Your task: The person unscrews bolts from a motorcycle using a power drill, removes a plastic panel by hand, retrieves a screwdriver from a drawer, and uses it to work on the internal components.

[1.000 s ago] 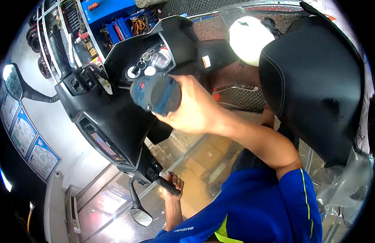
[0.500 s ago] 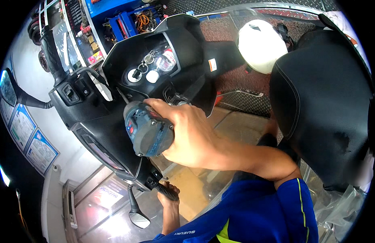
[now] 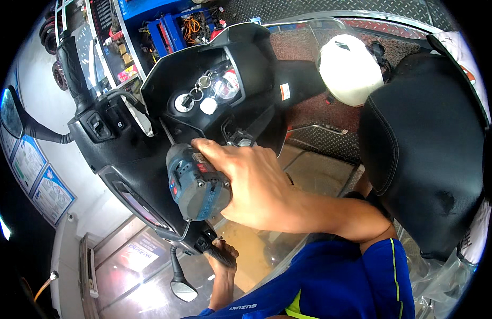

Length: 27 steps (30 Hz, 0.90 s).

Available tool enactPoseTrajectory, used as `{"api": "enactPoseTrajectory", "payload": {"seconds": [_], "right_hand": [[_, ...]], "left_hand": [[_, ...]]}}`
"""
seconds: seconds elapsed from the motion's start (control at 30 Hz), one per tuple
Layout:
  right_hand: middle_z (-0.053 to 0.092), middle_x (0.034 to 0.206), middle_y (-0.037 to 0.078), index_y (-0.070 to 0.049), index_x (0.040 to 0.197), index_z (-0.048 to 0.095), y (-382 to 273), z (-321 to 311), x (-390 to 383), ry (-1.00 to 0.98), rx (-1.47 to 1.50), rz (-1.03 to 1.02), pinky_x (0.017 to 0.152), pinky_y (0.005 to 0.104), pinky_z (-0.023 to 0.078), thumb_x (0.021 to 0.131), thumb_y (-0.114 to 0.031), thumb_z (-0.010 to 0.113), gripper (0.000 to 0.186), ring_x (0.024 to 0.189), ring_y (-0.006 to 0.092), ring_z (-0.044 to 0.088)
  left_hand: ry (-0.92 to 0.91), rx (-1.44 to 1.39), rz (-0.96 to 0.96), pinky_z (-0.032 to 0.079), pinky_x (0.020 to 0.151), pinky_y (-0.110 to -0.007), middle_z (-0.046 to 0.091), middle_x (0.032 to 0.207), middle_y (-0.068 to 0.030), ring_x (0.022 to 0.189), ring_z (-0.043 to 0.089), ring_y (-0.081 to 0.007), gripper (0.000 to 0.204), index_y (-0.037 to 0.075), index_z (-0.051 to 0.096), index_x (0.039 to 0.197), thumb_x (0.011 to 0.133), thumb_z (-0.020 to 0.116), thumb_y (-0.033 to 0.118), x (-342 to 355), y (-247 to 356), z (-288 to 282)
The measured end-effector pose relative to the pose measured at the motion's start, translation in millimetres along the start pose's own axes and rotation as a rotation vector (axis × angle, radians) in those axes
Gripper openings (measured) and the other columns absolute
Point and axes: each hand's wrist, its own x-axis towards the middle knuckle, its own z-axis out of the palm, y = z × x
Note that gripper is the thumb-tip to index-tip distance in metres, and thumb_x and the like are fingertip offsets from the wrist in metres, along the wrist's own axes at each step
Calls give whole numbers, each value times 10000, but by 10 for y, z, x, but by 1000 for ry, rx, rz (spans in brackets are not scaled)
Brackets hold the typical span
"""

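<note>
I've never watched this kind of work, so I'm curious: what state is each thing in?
Right hand: closed around the power tool.
Power tool: held; running or stopped, I cannot tell.
Left hand: wrapped around the handlebar grip.
Front compartment: open.
Bottle: capped, inside that compartment.
Helmet: set down, not worn.
Dashboard screen: cannot tell whether lit.
Lower mirror: standing out on its stalk.

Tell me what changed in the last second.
The right hand moved the power tool down the picture, away from the compartment and nearer the display. Nothing was visibly taken hold of or let go. The left hand stays on the grip; the helmet still sits by the seat.
</note>
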Motion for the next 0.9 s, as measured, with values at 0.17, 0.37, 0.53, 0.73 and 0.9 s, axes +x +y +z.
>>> {"api": "enactPoseTrajectory", "payload": {"seconds": [0.17, 0.37, 0.53, 0.73, 0.9], "right_hand": [[713, 765, 249, 107, 1200, 562, -43, -52, 3, -64, -21, 14, 678, 494, 594, 743, -193, 826, 607, 720, 422, 738], [719, 826, 261, 113, 1230, 564, -106, -111, 79, -121, -49, 20, 713, 513, 591, 751, -220, 838, 644, 763, 426, 739], [715, 836, 261, 120, 1281, 551, -132, -130, 74, -202, -104, 20, 710, 503, 593, 780, -231, 818, 668, 780, 418, 740], [708, 891, 221, 81, 1413, 493, -152, -135, 108, -256, -119, 55, 678, 483, 543, 722, -160, 790, 789, 757, 387, 715], [705, 879, 221, 91, 1406, 494, -168, -149, 120, -250, -129, 59, 684, 482, 545, 723, -160, 795, 788, 762, 385, 717]], "left_hand": [[-60, -65, -16, 406, 496, -368, 548, 647, -76, 521, 519, -258, 222, 76, 607, 916, 995, 613, 284, -71, 23, 67], [0, 36, 42, 433, 499, -378, 567, 657, -77, 549, 556, -262, 199, 88, 600, 888, 995, 617, 255, -88, 50, 115], [28, -24, 12, 431, 499, -382, 536, 644, -63, 538, 537, -256, 161, 91, 592, 904, 985, 637, 222, -173, 71, 192], [15, 1, 52, 432, 461, -363, 527, 664, -31, 528, 547, -220, 206, 77, 572, 1060, 954, 697, 201, -132, 40, 142], [21, 23, 79, 435, 455, -373, 533, 665, -36, 513, 540, -223, 211, 76, 558, 1048, 947, 700, 195, -141, 40, 158]]}}
